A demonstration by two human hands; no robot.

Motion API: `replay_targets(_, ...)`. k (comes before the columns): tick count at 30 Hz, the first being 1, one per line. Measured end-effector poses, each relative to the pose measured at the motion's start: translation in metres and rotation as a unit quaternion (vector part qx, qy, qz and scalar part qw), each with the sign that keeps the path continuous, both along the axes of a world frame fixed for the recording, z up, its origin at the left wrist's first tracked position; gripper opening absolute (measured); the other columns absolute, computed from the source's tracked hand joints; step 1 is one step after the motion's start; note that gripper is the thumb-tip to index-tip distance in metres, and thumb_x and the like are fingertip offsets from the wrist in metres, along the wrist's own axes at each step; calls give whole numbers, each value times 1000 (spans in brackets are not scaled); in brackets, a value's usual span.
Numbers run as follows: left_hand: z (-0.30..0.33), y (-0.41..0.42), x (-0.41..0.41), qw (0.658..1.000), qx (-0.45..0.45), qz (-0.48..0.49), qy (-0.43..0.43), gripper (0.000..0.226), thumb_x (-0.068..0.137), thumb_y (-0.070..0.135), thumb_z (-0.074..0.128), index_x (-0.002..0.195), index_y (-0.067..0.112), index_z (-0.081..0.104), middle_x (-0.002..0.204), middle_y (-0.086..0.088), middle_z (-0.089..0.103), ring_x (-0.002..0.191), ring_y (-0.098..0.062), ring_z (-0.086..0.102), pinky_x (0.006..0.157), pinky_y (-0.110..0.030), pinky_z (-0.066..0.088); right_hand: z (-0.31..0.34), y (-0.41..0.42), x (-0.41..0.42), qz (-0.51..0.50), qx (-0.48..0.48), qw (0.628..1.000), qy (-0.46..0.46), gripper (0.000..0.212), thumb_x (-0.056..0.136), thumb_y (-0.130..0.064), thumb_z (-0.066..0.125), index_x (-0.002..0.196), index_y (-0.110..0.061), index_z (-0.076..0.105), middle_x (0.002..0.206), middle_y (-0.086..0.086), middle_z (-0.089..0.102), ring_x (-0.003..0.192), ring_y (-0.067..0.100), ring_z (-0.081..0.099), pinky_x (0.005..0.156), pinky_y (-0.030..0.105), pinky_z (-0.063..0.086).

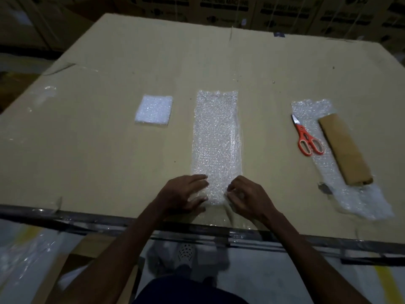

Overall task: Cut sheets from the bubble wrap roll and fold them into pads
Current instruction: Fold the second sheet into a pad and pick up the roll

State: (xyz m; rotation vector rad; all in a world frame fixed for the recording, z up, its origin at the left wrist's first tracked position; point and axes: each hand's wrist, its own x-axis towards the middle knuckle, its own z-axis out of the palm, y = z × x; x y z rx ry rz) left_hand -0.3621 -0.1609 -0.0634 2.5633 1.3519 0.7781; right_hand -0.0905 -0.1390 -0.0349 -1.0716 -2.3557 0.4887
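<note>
A long strip of bubble wrap (215,137) lies flat in the middle of the cardboard-covered table (109,150), running away from me. My left hand (185,194) rests on its near left corner with fingers fairly straight. At the near right corner my right hand (245,197) has its fingers curled and pinches the wrap's edge. A folded square pad (154,110) sits to the left. On the right, the brown cardboard core (344,149) lies on the remaining bubble wrap roll (359,198), with orange scissors (306,137) shut beside it.
The table's near edge (87,218) has a dark taped rim. Stacked printed cartons (263,12) line the back. Plastic film (26,255) lies on the floor at lower left. One foot (185,254) shows below the table edge.
</note>
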Motion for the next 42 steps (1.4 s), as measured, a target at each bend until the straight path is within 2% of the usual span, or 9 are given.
replay_targets(4, 7, -28, 2, 999, -34, 7, 24, 36, 88, 52, 60, 110, 24, 70, 128, 7, 65, 99, -11, 68, 68, -23, 52, -5, -21, 9, 9, -31, 999, -19, 21, 86, -32, 72, 88, -13, 63, 91, 1, 60, 79, 18, 57, 66, 34, 48)
replay_targets(9, 10, -45, 12, 996, -64, 66, 23, 19, 90, 36, 65, 105, 26, 71, 128, 10, 64, 104, -11, 65, 72, -27, 56, -6, -31, 8, 4, -34, 999, -34, 10, 92, -21, 66, 90, -12, 62, 94, 2, 58, 83, 21, 55, 71, 37, 47)
replay_targets(14, 15, -51, 23, 994, -54, 75, 50, 23, 90, 34, 54, 106, 25, 69, 110, 7, 70, 95, -20, 67, 65, -30, 51, 7, -37, 9, -44, -49, 998, -4, 15, 98, -22, 58, 86, -16, 64, 83, 0, 65, 74, 22, 60, 65, 34, 43)
replay_targets(17, 23, -53, 24, 992, -62, 109, -1, 13, 90, 29, 60, 99, 26, 69, 94, 7, 72, 84, -21, 66, 63, -32, 49, 16, -32, 16, -35, -71, 997, 9, 15, 94, -28, 60, 90, -17, 69, 86, -2, 72, 75, 19, 65, 69, 35, 50)
replay_targets(20, 33, -41, 20, 979, -79, 153, -107, 15, 87, 31, 63, 96, 24, 73, 86, 8, 74, 72, -11, 68, 65, -30, 53, 17, -13, 25, -48, -115, 992, 35, 13, 91, -22, 71, 100, -13, 73, 92, -2, 76, 78, 12, 71, 72, 33, 56)
replay_targets(29, 53, 69, -2, 943, -118, 171, -261, 18, 80, 30, 75, 90, 15, 75, 82, 10, 72, 69, -6, 65, 67, -25, 53, 38, 87, 2, -123, -208, 960, 143, 14, 87, 0, 73, 92, -14, 73, 80, -4, 73, 67, 4, 70, 71, 27, 57)
replay_targets(33, 53, 131, -13, 935, -120, 188, -276, 14, 84, 27, 74, 91, 15, 76, 87, 7, 74, 72, -7, 66, 68, -26, 52, 44, 142, -14, -183, -214, 941, 186, 11, 86, -3, 75, 88, -14, 73, 74, 2, 73, 65, 11, 68, 66, 31, 57)
replay_targets(36, 51, 181, -17, 934, -123, 204, -264, 11, 89, 18, 72, 98, 14, 76, 97, 1, 75, 78, -12, 67, 71, -27, 53, 47, 183, -30, -251, -244, 903, 247, 16, 85, -2, 77, 80, -17, 72, 75, 8, 73, 69, 18, 67, 66, 37, 56)
replay_targets(42, 55, 255, -17, 930, -137, 245, -238, 5, 85, 24, 74, 89, 22, 75, 87, 8, 73, 75, -12, 67, 73, -37, 56, 38, 245, -47, -356, -193, 887, 221, 7, 80, -25, 82, 80, -29, 77, 74, -8, 73, 67, 14, 66, 70, 35, 55)
